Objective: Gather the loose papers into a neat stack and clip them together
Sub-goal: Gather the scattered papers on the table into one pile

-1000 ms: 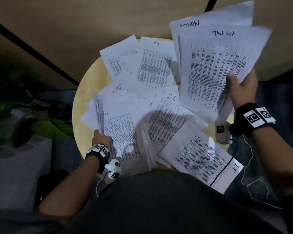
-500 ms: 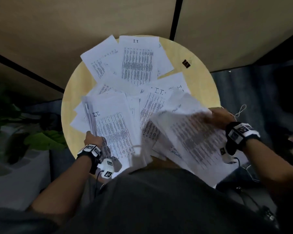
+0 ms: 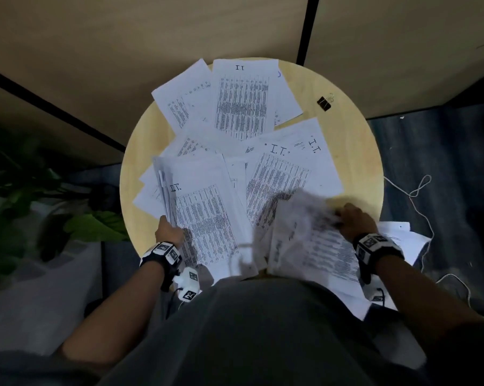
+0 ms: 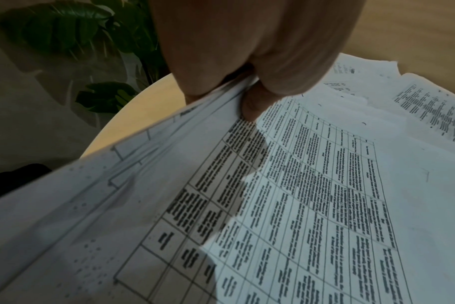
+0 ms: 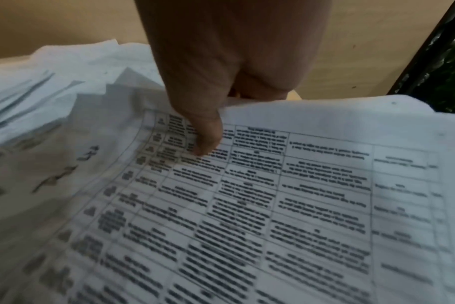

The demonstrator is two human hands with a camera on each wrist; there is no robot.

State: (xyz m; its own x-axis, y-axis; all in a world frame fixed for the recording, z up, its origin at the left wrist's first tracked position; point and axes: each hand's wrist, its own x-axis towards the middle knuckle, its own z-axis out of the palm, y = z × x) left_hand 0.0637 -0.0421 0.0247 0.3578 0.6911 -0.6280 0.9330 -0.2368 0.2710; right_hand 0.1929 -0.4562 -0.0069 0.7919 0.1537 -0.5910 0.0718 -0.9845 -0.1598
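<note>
Papers (image 3: pixel 242 100) lie scattered, overlapping, over most of the round table (image 3: pixel 355 151), several overhanging its far and near edges. Left hand (image 3: pixel 170 232) pinches a gathered sheaf (image 3: pixel 204 215) at the near-left edge. Right hand (image 3: pixel 355 221) grips blurred sheets (image 3: pixel 313 246) overhanging the near-right edge. Binder clip (image 3: pixel 324 103) sits alone on bare wood at the far-right edge.

loose papers (image 3: pixel 242 107) covering most of the round table (image 3: pixel 357 151), bare wood showing around the binder clip (image 3: pixel 324 103) at the far right
</note>
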